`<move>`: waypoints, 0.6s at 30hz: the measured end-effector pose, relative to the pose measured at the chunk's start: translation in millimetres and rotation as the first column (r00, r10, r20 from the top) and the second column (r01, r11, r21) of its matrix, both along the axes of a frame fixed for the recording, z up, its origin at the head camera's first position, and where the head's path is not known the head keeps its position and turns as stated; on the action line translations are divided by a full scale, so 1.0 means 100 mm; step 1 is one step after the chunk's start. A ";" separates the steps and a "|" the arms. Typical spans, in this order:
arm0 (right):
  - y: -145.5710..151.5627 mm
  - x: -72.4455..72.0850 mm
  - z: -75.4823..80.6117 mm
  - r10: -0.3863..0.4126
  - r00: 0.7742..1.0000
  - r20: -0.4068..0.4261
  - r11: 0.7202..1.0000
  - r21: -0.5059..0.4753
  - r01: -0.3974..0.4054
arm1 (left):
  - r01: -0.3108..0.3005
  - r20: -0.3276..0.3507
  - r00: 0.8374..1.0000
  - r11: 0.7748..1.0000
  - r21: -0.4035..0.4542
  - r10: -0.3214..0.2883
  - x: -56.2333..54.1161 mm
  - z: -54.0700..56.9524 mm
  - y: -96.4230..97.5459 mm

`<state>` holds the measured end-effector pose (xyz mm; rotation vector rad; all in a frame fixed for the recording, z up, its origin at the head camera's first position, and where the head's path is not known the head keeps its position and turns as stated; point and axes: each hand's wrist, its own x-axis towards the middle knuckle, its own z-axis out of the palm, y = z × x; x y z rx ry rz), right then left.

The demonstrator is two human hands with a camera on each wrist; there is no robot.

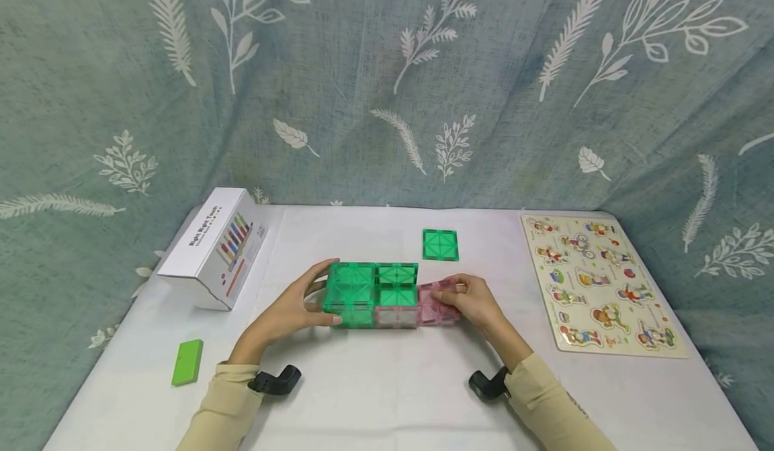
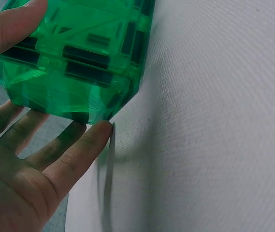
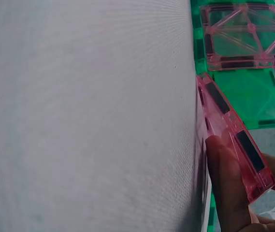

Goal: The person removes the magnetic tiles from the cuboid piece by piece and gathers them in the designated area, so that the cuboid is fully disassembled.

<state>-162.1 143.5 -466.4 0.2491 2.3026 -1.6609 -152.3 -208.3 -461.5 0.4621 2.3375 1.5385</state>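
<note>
A boxy structure of translucent green magnetic tiles [image 1: 351, 286] stands mid-table. Its left half has a green top; the right half is open above, with a pink tile [image 1: 396, 316] as its front wall. My left hand [image 1: 289, 310] holds the left end, thumb at the front and fingertips behind; in the left wrist view the fingertips touch the green wall [image 2: 55, 96]. My right hand [image 1: 478, 300] pinches a pink magnetic tile [image 3: 236, 140] between thumb and fingers at the structure's right end. That tile leans at an angle near the green base.
A loose green square tile [image 1: 440, 244] lies behind the structure. To the left are a white printed box [image 1: 211, 246] and a light green block [image 1: 187, 362]. A wooden picture puzzle board [image 1: 605, 286] lies on the right. Behind the table hangs a leaf-patterned curtain [image 1: 363, 88].
</note>
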 end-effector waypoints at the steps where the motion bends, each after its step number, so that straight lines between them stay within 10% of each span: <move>1: 0.00 0.00 0.00 -0.005 1.000 0.002 1.000 0.000 0.005 | 0.000 0.000 1.000 1.000 -0.001 0.000 0.00 0.00 0.00; 18: 0.06 -0.01 -0.06 -0.027 1.000 -0.009 0.999 -0.044 0.026 | -0.005 0.017 1.000 1.000 0.004 0.005 -0.01 0.02 0.00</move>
